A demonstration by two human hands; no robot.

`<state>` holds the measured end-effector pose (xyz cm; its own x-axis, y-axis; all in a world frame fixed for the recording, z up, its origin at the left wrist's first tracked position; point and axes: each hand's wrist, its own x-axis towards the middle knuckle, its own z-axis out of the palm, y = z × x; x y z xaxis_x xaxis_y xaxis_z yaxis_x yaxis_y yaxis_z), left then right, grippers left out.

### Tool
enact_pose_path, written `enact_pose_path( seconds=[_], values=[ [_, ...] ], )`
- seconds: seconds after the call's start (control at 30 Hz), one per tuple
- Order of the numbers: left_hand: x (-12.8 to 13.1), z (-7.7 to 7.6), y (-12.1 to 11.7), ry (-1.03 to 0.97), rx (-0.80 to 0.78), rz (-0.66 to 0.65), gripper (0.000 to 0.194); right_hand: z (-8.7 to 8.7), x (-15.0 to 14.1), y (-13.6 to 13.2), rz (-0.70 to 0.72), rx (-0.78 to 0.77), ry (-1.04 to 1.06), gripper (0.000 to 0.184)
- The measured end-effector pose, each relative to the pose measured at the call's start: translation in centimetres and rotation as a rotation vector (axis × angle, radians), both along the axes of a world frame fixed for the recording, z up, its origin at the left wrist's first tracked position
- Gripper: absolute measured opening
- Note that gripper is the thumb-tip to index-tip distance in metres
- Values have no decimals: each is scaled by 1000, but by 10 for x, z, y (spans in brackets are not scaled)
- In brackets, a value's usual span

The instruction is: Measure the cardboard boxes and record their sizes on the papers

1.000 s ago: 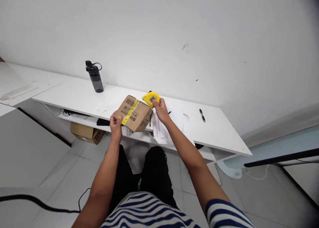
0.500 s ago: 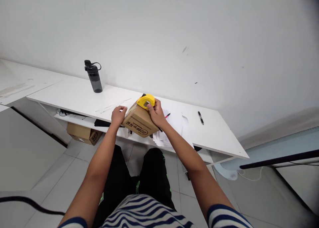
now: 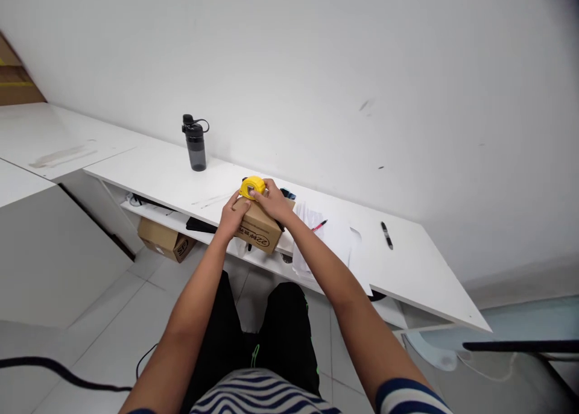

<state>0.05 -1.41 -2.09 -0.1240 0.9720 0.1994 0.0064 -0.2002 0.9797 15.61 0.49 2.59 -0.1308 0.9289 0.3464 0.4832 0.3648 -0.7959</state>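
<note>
— Holding what in the right hand (image 3: 275, 203)?
— Gripping a yellow tape measure (image 3: 252, 188), with fingers closed around the case and thumb laid across the front.
— And where exactly?
— Just over the upper edge of a brown cardboard box (image 3: 259, 226), near the left fingertips.
— And with the left hand (image 3: 231, 219)?
— Touching the box at its upper left corner, fingers partly bent, thumb apart from forefinger. Impossible to tell how firmly, or whether also touching the tape measure.
— Resting the box on anything?
— Tilted at the near edge of the white desk (image 3: 158, 164); contact underneath hidden.
— And round about?
— To the right, loose papers (image 3: 337, 236) with a red pen (image 3: 319, 225) on top, then a black marker (image 3: 386, 235). To the left, farther back, an upright dark bottle (image 3: 196, 149). Below desk level, another carton (image 3: 158, 238) marked SF.
</note>
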Motion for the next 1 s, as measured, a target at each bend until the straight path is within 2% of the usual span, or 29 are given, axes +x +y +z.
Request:
enact_pose_path(
  seconds=[0.13, 0.33, 0.47, 0.73, 1.0],
  values=[
    [3, -3, 5, -4, 32, 60, 59, 4, -5, 2, -15, 30, -73, 46],
    [9, -5, 10, -23, 62, 76, 50, 6, -7, 6, -29, 84, -233, 55],
    [15, -8, 20, -36, 74, 135, 46, 5, -4, 17, 14, 150, -242, 57],
    [23, -9, 33, -57, 64, 195, 43, 11, 0, 27, -10, 118, -259, 76],
    [24, -9, 31, -65, 57, 178, 47, 7, -2, 19, -85, 147, -448, 65]
  ],
)
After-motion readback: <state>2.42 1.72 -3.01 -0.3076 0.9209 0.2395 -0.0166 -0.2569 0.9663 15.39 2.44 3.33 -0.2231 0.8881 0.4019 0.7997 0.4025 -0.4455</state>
